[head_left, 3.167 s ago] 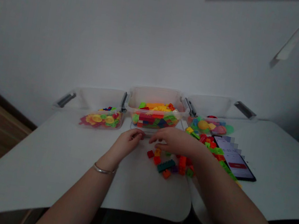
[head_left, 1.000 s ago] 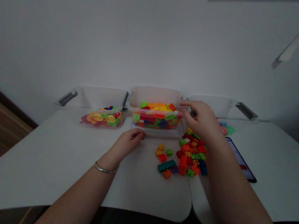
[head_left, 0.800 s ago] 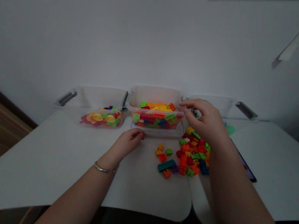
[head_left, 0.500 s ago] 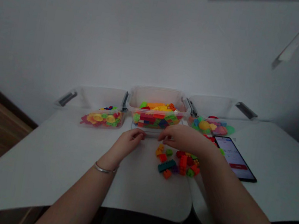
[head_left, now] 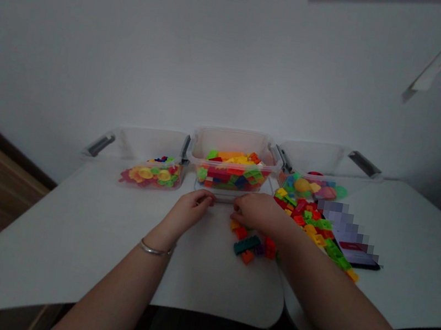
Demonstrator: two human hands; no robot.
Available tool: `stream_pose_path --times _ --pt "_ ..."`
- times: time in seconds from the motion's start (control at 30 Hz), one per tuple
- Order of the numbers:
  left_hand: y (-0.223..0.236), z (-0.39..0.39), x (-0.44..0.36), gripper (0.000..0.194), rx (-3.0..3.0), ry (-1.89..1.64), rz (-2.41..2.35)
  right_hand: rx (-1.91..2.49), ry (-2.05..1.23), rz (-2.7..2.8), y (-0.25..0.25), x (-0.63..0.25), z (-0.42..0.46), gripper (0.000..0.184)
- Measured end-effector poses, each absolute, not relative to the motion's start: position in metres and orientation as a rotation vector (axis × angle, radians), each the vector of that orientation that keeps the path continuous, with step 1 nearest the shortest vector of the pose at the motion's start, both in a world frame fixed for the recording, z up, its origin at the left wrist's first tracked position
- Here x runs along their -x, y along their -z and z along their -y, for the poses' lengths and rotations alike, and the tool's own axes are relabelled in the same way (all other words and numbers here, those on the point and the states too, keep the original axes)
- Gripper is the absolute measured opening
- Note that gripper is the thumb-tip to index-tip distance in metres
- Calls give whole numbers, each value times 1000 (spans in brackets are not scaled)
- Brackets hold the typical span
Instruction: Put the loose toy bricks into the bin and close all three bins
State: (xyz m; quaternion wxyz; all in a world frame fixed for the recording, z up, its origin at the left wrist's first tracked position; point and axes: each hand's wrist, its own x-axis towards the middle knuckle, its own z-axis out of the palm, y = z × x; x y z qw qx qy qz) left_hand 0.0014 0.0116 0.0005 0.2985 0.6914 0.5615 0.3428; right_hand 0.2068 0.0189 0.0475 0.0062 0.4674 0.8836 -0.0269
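Observation:
My left hand (head_left: 192, 206) rests on the white table (head_left: 68, 230) with curled fingers against the front foot of a transparent plastic box (head_left: 235, 140). That box is filled with colourful toy building bricks. My right hand (head_left: 257, 213) sits just to the right, its fingertips near the same front edge and above a small group of loose bricks (head_left: 247, 245). A dark green long brick (head_left: 247, 244) lies among them. A band of loose bricks (head_left: 311, 224) runs diagonally to the right. Neither hand shows a held brick, though my right hand's palm hides some.
A smartphone (head_left: 360, 259) lies at the right, its screen pixelated and partly under bricks. Transparent boxes of coloured pieces stand at left (head_left: 144, 142) and right (head_left: 322, 159), with grey-handled lids. A metal bangle (head_left: 154, 247) circles my left wrist. Wooden floor shows at lower left.
My right hand has moved slightly down and left. A long band of bricks now stretches from the right box toward the phone, covering more of it. My left hand has barely moved.

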Motion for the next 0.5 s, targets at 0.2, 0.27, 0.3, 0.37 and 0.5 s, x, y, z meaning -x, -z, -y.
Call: stream_pose_path --times 0.2,0.27,0.3,0.37,0.5 --pt "3 -14 0 29 -1849 -916 -1477 -1471 105 -2740 -41 -205 -26 20" --pt "3 -15 0 29 -1849 -913 -1476 -1468 112 -2770 -40 -205 -26 21" --pt "3 -15 0 29 -1849 -910 -1477 -1465 122 -2785 -40 -205 -27 21" --pt "2 -15 0 29 -1852 -905 -1478 -1454 172 -2823 -41 -205 -28 20" --pt "2 -14 1 29 -1869 -892 -1475 -1343 352 -3068 -54 -211 -30 18"
